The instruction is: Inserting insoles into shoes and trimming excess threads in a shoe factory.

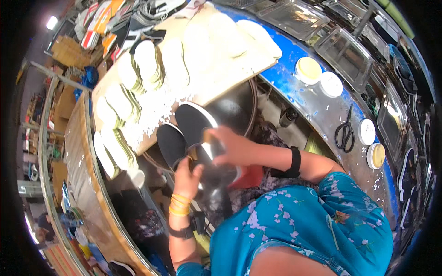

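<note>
Two black slip-on shoes with white edging sit side by side in front of me, toes pointing away. My left hand (185,179), yellow bands round its wrist, is closed at the heel end of the left shoe (171,143). Fingers bent, my right hand (232,146) grips the heel part of the right shoe (195,120). Its fingertips are partly blurred, and the heels are hard to make out between the hands. Just beyond the shoes lies a pale board (202,92) with many small white scraps (156,112) on it.
Stacks of pale insoles (148,62) line the board. To the right, a blue-edged metal bench (317,110) holds black scissors (344,134), a yellow-topped round tub (308,70) and a white lid (331,84). A dark round seat (235,108) shows under the board's edge.
</note>
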